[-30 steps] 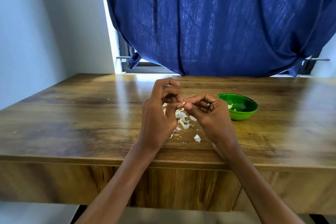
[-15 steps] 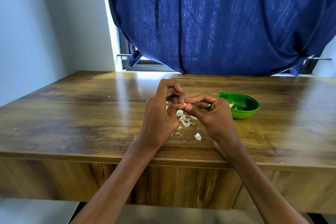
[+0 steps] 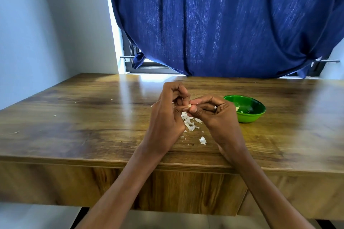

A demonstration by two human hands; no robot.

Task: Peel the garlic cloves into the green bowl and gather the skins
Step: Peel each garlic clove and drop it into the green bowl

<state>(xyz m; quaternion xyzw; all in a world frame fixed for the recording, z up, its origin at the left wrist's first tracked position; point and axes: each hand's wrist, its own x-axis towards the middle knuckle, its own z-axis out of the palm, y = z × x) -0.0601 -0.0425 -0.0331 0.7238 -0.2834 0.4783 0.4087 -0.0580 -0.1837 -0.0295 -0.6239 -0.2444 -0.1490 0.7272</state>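
Note:
Both hands meet above the middle of the wooden table (image 3: 83, 117). My left hand (image 3: 165, 115) and my right hand (image 3: 214, 115) pinch one small pale garlic clove (image 3: 189, 106) between their fingertips; most of the clove is hidden by the fingers. Under the hands lies a loose heap of white garlic skins (image 3: 189, 123), and one bigger scrap (image 3: 202, 140) lies nearer the table's front edge. The green bowl (image 3: 249, 115) stands just right of my right hand, with a few pale peeled pieces inside.
A blue curtain (image 3: 223, 24) hangs behind the table over a window. A pale wall runs along the left side. Tiny skin flecks (image 3: 16, 132) dot the table's left part. The table's front edge (image 3: 111, 162) passes under my forearms.
Both hands stay together on the clove; the fingertips have shifted slightly on it. The skins and the bowl have not moved on the table.

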